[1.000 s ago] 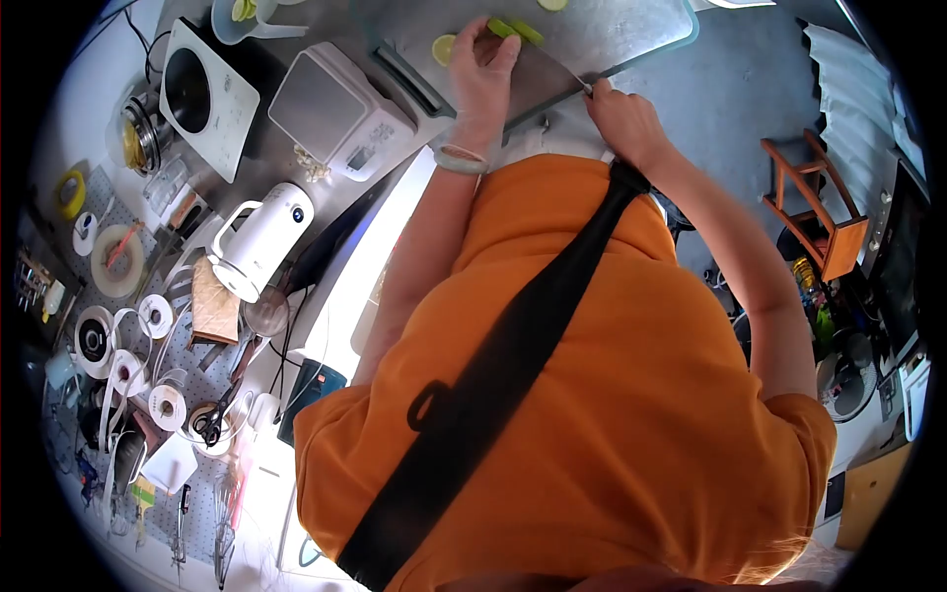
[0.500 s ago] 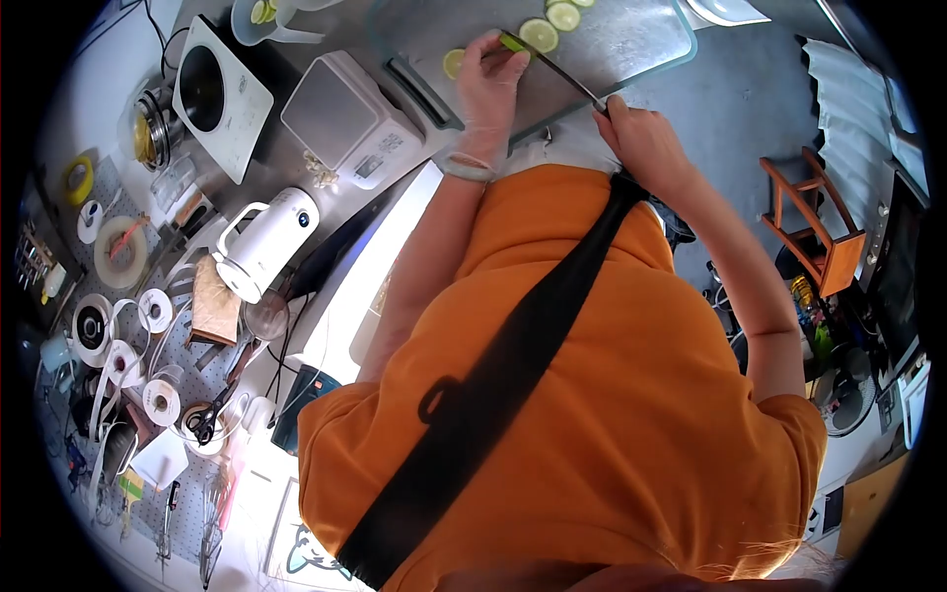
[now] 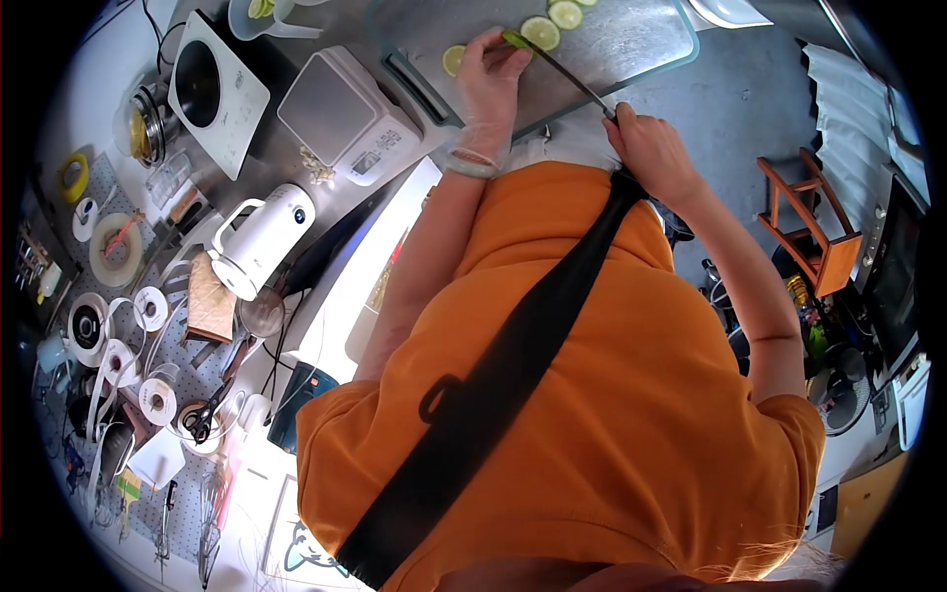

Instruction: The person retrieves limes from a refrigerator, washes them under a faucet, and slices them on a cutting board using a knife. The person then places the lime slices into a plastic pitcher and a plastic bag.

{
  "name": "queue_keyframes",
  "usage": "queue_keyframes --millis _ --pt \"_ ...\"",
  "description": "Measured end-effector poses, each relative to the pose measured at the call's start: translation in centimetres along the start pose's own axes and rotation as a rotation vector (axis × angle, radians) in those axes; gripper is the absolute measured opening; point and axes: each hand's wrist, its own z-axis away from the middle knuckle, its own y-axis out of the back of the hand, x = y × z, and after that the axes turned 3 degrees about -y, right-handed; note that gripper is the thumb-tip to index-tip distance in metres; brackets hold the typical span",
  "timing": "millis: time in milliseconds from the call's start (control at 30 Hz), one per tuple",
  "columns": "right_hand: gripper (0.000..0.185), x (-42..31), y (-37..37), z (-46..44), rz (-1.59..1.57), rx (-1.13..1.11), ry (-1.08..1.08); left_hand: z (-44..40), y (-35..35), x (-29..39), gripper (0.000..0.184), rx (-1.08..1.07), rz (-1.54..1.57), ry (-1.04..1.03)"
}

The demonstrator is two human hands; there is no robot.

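Observation:
My left hand [image 3: 490,84], in a clear glove, pinches a small green lime piece [image 3: 514,39] on the cutting board [image 3: 631,59]. My right hand [image 3: 651,148] is wrapped round the handle of a knife [image 3: 572,81]. The blade reaches up and left, its tip end at the lime piece by my left fingertips. Several cut lime slices [image 3: 541,33] lie in a row just beyond the blade. Another lime slice [image 3: 454,60] rests left of my left fingers, partly covered by them.
Left of the board stand a white kitchen scale [image 3: 340,113], an induction cooker [image 3: 219,94] and a white kettle [image 3: 264,242]. A clear jug [image 3: 258,22] holding lime pieces is at the top. A wooden chair [image 3: 814,227] stands on the floor at right.
My right hand has shifted slightly right and down, drawing the knife back a little. My left hand stays on the lime piece. The view has shifted slightly.

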Motion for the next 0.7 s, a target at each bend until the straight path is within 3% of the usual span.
queue_keyframes --millis 700 --pt "0.028 -1.0 -0.8 -5.3 -0.09 0.026 0.043 -0.4 -0.5 -0.4 0.035 0.053 -0.029 -0.034"
